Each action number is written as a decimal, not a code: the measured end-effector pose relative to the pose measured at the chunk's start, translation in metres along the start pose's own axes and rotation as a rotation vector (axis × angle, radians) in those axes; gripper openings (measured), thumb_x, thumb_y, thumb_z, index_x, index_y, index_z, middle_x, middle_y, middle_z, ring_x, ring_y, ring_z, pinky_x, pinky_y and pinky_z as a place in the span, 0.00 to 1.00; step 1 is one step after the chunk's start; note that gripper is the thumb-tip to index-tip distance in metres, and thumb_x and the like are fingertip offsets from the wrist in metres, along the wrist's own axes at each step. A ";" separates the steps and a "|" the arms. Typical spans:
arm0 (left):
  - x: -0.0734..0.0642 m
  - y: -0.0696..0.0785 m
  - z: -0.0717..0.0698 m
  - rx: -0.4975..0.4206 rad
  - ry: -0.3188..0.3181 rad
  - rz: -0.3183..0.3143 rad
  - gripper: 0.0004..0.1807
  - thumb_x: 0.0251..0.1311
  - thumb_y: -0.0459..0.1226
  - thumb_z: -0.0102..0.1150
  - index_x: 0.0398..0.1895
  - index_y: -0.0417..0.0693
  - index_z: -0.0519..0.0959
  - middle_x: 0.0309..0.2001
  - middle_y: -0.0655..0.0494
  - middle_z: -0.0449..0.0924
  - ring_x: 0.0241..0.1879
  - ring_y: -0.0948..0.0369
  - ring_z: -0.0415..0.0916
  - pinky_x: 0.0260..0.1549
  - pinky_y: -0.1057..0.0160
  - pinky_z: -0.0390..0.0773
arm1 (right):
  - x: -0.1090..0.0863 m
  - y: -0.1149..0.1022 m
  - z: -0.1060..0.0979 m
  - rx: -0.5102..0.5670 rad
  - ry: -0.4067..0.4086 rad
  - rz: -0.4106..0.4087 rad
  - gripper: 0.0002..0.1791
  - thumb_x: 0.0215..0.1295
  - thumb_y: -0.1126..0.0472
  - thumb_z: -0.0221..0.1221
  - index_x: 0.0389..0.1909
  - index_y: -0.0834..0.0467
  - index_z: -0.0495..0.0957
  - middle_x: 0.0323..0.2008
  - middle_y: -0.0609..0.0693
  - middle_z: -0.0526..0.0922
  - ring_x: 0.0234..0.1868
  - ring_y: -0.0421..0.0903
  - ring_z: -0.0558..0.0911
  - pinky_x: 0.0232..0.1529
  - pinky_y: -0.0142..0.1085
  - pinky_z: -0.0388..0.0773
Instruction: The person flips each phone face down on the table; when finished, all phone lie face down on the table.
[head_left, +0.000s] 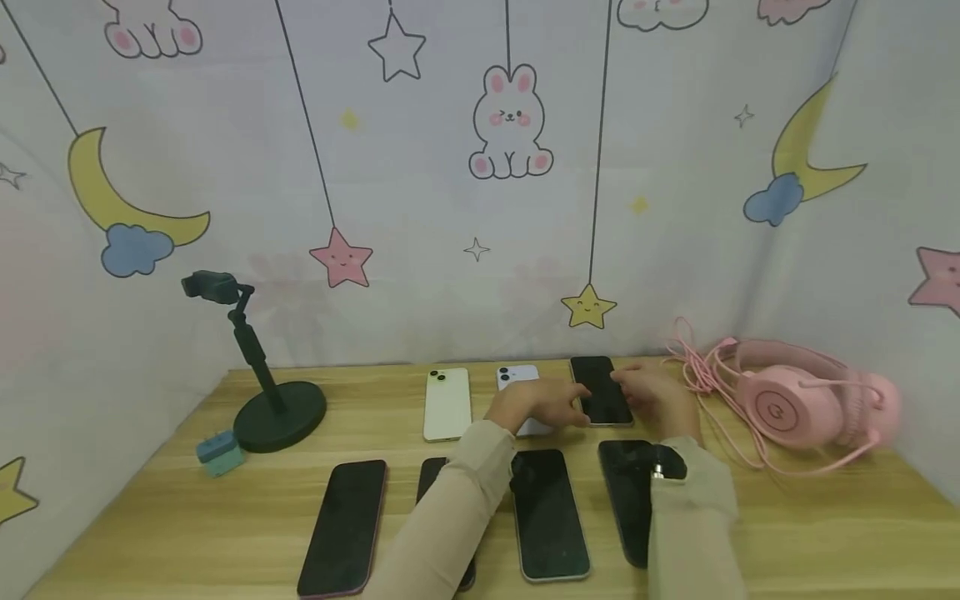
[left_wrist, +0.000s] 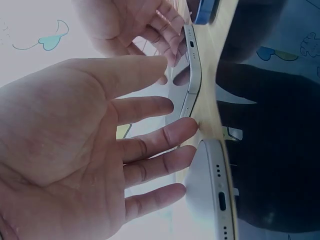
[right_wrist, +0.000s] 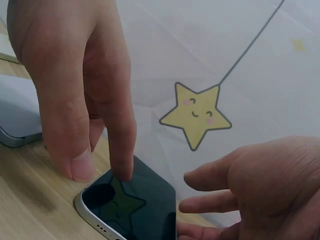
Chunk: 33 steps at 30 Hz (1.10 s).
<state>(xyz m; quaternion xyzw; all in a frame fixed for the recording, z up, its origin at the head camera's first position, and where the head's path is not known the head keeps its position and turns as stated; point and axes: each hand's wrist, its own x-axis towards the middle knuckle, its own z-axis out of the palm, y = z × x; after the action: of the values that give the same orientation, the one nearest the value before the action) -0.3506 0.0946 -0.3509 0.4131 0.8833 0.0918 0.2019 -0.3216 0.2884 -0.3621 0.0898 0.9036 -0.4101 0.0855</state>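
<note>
At the back of the table a phone lies screen up, its dark glass reflecting a star in the right wrist view. My left hand reaches to its left edge; in the right wrist view one fingertip overlaps the screen's edge. Those left fingers are spread and nearly straight. On the phone's other side is my right hand, its fingers loosely extended close to the right edge. A pale phone, camera side up, is partly hidden under the left hand. Neither hand grips anything.
A cream phone lies back left. Several dark-screened phones, including one between the forearms, form a front row. Pink headphones with a loose cable sit at right. At left stand a black stand and a small teal block.
</note>
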 end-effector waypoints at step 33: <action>-0.009 -0.003 -0.003 -0.016 -0.028 -0.008 0.33 0.75 0.48 0.50 0.78 0.49 0.58 0.66 0.50 0.73 0.65 0.58 0.71 0.63 0.61 0.68 | 0.006 -0.011 0.007 0.048 -0.074 0.095 0.32 0.77 0.54 0.46 0.70 0.73 0.57 0.62 0.75 0.69 0.59 0.66 0.76 0.56 0.53 0.75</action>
<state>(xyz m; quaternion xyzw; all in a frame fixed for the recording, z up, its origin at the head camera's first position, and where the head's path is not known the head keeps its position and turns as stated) -0.3489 0.0861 -0.3467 0.4092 0.8812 0.0921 0.2180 -0.3299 0.2766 -0.3601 0.1196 0.8843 -0.4303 0.1360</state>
